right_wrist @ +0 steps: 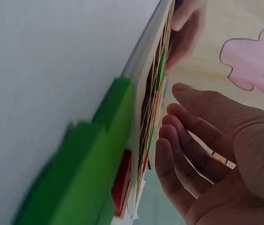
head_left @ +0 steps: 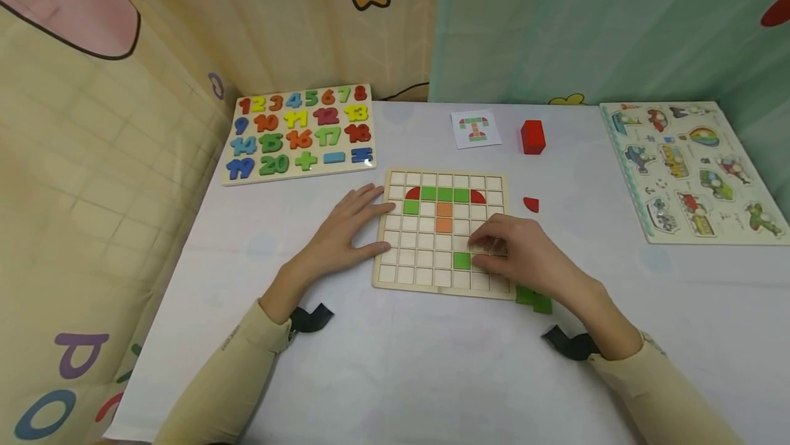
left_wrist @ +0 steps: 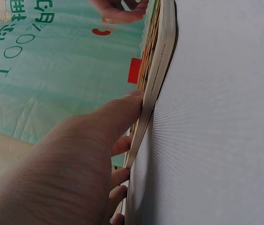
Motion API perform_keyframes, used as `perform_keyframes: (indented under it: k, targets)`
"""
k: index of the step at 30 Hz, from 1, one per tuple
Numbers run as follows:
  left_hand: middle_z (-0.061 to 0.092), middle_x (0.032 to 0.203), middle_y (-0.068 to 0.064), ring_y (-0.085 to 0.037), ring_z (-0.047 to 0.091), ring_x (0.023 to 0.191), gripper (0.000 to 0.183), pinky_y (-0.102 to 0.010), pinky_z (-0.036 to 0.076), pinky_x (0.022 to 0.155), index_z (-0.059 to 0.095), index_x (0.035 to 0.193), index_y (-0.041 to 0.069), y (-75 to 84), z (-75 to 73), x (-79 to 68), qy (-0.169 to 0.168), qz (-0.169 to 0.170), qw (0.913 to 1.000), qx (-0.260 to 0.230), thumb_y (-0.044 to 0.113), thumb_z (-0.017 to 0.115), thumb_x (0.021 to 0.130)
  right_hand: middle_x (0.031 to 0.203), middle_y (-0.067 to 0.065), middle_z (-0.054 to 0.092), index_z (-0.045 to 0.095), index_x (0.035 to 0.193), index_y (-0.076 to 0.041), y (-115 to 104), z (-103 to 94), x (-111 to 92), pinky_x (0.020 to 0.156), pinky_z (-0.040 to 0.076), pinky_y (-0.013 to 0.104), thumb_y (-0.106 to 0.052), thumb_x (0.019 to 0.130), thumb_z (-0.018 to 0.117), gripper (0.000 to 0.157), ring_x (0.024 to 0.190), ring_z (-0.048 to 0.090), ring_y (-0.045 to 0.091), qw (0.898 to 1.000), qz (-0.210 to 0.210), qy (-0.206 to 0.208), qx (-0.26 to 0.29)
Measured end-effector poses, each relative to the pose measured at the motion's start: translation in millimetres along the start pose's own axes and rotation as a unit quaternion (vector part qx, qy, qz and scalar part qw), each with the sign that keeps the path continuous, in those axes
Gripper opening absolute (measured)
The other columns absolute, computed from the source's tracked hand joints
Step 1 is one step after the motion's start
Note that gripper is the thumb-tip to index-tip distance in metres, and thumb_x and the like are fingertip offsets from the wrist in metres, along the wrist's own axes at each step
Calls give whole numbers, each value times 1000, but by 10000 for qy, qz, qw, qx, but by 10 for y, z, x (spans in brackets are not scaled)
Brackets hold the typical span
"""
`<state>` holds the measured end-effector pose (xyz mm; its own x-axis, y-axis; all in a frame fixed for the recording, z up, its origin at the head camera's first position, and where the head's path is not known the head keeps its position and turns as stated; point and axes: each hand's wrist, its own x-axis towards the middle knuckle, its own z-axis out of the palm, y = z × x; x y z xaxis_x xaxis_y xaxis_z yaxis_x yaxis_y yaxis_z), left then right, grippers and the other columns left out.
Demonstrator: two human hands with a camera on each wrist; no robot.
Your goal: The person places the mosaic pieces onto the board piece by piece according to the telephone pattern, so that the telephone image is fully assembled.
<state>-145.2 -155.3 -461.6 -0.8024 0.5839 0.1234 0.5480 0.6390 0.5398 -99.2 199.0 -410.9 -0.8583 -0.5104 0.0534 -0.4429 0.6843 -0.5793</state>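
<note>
A wooden grid board (head_left: 426, 286) lies on the table with green, red and orange pieces in some cells. At its left edge my left hand (head_left: 345, 232) rests, fingers spread; the left wrist view shows the thumb against the board's side. My right hand (head_left: 524, 253) hovers over the board's right part, fingers loosely bent and thumb apart, nothing between them in the right wrist view. Beside its thumb, a green square tile (head_left: 461, 260) lies in a lower cell. Loose green tiles (head_left: 534, 299), partly hidden by the right hand, lie at the board's lower right corner.
A pattern card (head_left: 476, 129) and a red block (head_left: 533, 137) lie behind the board. Right of the board is a red quarter-round piece (head_left: 531, 204). A number puzzle (head_left: 290, 174) stands back left, and a picture puzzle (head_left: 673, 177) back right. Curtains close off the rear.
</note>
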Motion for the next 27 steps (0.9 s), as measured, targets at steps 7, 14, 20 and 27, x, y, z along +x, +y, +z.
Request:
perform_keyframes:
  k: [7,14,20,27]
  targets:
    - [31,173,-7,-27,16,164,70,-44,7,137,54,155,20,2,-4,0,40,70,10000,-20,43,79,94,98,-3,75,79,108,-13,216,-251,-45,77,64,32,-8,84,89,27,87,66,11,9993,36,368,103]
    - [31,173,-8,-28,17,164,69,-44,7,137,54,155,20,-14,11,2,66,95,9999,-2,43,79,94,97,-5,73,79,111,-15,413,-470,-125,82,62,29,-13,84,90,29,90,64,12,9988,439,154,173]
    - [31,173,-7,-27,16,164,70,-44,7,137,53,155,20,-7,10,3,42,82,10000,21,43,79,94,96,-2,73,79,111,-15,542,-539,-160,82,59,26,-20,81,94,34,90,63,16,9958,841,-317,183]
    - [29,174,-6,-25,14,165,71,-43,6,137,52,156,21,-8,6,0,-23,3,10000,37,44,78,94,91,-4,70,79,109,-14,605,-479,-132,80,56,25,-17,82,92,30,88,61,16,9941,934,-530,164]
